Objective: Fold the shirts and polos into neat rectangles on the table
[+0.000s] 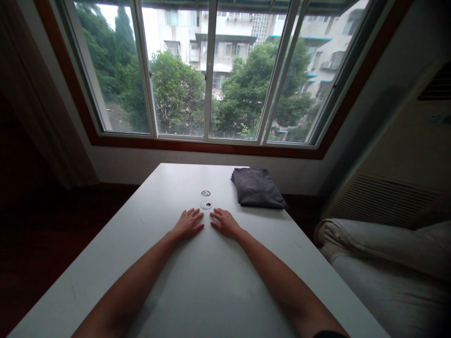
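Note:
Both my hands rest palm down on a white table (207, 277), a small gap between them. My left hand (188, 222) has its fingers spread and holds nothing. Likewise, my right hand (224, 222) lies with fingers apart and nothing in it. Just beyond the fingertips is a round disc with a dark spot (206, 205), set in or lying on the tabletop; I cannot tell which. Behind it sits a second, smaller round piece (206, 193). A folded dark grey cloth (259, 188) lies at the table's far right corner, apart from my right hand.
A wide sliding window (207, 75) with a brown frame is beyond the table's far edge. On the right stand a beige sofa (384, 253) and a large pale unit with a slatted grille (385, 199). A curtain (45, 94) hangs at left above dark flooring.

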Demonstrator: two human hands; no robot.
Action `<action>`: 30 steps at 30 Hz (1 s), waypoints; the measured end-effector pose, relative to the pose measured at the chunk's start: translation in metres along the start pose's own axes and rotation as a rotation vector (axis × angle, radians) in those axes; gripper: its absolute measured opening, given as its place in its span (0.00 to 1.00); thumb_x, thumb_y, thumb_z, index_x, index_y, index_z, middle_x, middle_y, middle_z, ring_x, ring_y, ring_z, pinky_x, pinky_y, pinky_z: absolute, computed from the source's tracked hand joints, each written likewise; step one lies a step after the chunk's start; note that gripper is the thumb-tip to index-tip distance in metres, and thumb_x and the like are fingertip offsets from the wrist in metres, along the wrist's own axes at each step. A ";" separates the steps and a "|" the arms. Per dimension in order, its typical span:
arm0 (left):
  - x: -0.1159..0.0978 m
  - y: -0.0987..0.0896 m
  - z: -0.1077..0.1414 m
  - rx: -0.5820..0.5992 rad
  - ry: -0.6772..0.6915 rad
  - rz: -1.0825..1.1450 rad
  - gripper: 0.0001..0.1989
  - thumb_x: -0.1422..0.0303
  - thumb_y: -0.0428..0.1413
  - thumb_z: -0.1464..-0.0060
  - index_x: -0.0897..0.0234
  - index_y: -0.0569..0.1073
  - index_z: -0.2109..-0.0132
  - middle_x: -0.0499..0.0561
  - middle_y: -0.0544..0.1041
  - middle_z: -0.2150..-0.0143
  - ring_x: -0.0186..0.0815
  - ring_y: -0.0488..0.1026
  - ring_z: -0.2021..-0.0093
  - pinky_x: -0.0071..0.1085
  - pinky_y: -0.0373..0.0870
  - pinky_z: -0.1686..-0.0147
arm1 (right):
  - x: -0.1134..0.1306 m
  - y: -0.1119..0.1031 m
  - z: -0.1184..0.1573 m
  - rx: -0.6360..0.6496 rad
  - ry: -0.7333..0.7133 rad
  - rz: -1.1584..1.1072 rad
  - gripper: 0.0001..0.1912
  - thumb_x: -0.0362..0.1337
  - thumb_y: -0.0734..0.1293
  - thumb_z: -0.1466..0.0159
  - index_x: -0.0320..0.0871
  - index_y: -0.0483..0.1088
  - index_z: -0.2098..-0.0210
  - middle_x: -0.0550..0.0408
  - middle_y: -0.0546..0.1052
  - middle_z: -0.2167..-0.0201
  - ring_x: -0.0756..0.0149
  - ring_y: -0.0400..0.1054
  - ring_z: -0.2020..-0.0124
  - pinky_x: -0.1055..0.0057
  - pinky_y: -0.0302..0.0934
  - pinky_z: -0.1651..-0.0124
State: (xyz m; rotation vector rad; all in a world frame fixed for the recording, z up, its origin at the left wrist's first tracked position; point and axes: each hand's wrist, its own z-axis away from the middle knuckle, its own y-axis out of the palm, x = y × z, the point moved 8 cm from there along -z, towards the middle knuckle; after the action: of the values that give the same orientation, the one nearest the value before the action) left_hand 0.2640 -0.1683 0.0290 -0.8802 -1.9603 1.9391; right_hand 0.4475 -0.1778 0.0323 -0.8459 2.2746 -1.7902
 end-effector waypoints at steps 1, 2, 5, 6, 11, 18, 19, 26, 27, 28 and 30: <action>0.000 0.000 0.000 -0.001 0.002 0.002 0.32 0.48 0.50 0.32 0.51 0.62 0.27 0.55 0.55 0.22 0.53 0.49 0.23 0.59 0.44 0.27 | 0.000 0.000 0.000 0.000 0.001 0.000 0.26 0.50 0.67 0.29 0.52 0.71 0.34 0.46 0.67 0.30 0.48 0.58 0.28 0.47 0.53 0.29; 0.000 0.000 0.000 -0.002 0.002 0.003 0.32 0.48 0.50 0.32 0.51 0.63 0.27 0.55 0.56 0.22 0.53 0.49 0.23 0.59 0.44 0.27 | -0.001 0.000 0.000 0.001 0.002 0.000 0.26 0.50 0.67 0.29 0.52 0.70 0.34 0.47 0.67 0.30 0.48 0.58 0.28 0.47 0.53 0.29; 0.001 0.000 0.000 -0.005 0.003 -0.003 0.32 0.48 0.49 0.32 0.52 0.63 0.27 0.54 0.55 0.22 0.54 0.48 0.23 0.59 0.44 0.27 | -0.002 0.001 0.000 0.002 0.003 0.003 0.26 0.51 0.67 0.29 0.53 0.70 0.34 0.47 0.67 0.30 0.48 0.58 0.29 0.47 0.52 0.28; 0.001 0.001 -0.001 -0.005 0.003 -0.006 0.32 0.47 0.49 0.32 0.52 0.62 0.27 0.55 0.55 0.22 0.54 0.48 0.23 0.59 0.44 0.27 | -0.001 0.002 0.000 0.001 0.001 0.003 0.26 0.51 0.67 0.29 0.53 0.70 0.34 0.47 0.67 0.30 0.48 0.58 0.29 0.48 0.52 0.28; 0.003 0.003 0.000 -0.007 0.010 -0.008 0.32 0.47 0.49 0.32 0.52 0.62 0.27 0.54 0.55 0.22 0.54 0.48 0.23 0.59 0.44 0.27 | 0.000 -0.004 -0.001 -0.054 -0.011 -0.024 0.22 0.49 0.67 0.30 0.51 0.74 0.39 0.48 0.72 0.35 0.51 0.64 0.33 0.51 0.54 0.30; 0.004 0.000 0.000 -0.012 0.013 0.009 0.30 0.50 0.50 0.32 0.53 0.64 0.28 0.54 0.57 0.23 0.52 0.50 0.23 0.58 0.44 0.27 | -0.069 -0.073 -0.004 -0.463 0.304 -0.061 0.18 0.41 0.59 0.28 0.43 0.79 0.53 0.45 0.81 0.50 0.53 0.72 0.47 0.58 0.60 0.39; 0.004 -0.001 -0.001 -0.012 0.011 0.015 0.29 0.51 0.51 0.32 0.52 0.65 0.28 0.54 0.58 0.23 0.52 0.50 0.23 0.58 0.45 0.27 | -0.083 -0.083 -0.001 -0.514 0.365 -0.041 0.19 0.40 0.58 0.28 0.42 0.79 0.53 0.43 0.81 0.51 0.52 0.72 0.48 0.58 0.60 0.40; 0.005 -0.003 -0.002 -0.059 0.003 0.041 0.27 0.55 0.53 0.33 0.53 0.68 0.30 0.54 0.61 0.25 0.51 0.52 0.24 0.58 0.46 0.27 | -0.154 -0.116 -0.002 -0.519 0.633 0.151 0.18 0.40 0.59 0.28 0.41 0.75 0.47 0.42 0.77 0.47 0.51 0.66 0.45 0.60 0.53 0.40; 0.005 -0.003 -0.002 -0.062 0.003 0.047 0.27 0.55 0.53 0.33 0.53 0.68 0.30 0.54 0.61 0.25 0.51 0.53 0.24 0.58 0.46 0.27 | -0.161 -0.115 -0.005 -0.483 0.675 0.161 0.19 0.41 0.60 0.28 0.41 0.73 0.44 0.42 0.76 0.45 0.51 0.65 0.44 0.61 0.54 0.41; 0.006 -0.003 -0.002 -0.063 0.004 0.051 0.27 0.56 0.53 0.33 0.53 0.68 0.30 0.54 0.61 0.25 0.51 0.53 0.24 0.59 0.46 0.27 | -0.167 -0.114 -0.007 -0.451 0.719 0.170 0.20 0.43 0.61 0.28 0.42 0.72 0.42 0.41 0.75 0.44 0.51 0.65 0.43 0.61 0.54 0.42; 0.006 -0.004 -0.002 -0.063 0.008 0.059 0.27 0.56 0.53 0.33 0.53 0.68 0.31 0.54 0.61 0.25 0.52 0.53 0.24 0.59 0.46 0.27 | -0.176 -0.111 -0.011 -0.401 0.789 0.189 0.22 0.45 0.63 0.28 0.42 0.70 0.39 0.40 0.74 0.43 0.49 0.64 0.42 0.60 0.55 0.43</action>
State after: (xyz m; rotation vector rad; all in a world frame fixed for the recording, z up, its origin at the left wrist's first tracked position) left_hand 0.2593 -0.1626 0.0318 -0.9716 -2.0226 1.9121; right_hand 0.6283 -0.0967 0.0970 0.1133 3.1181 -1.8084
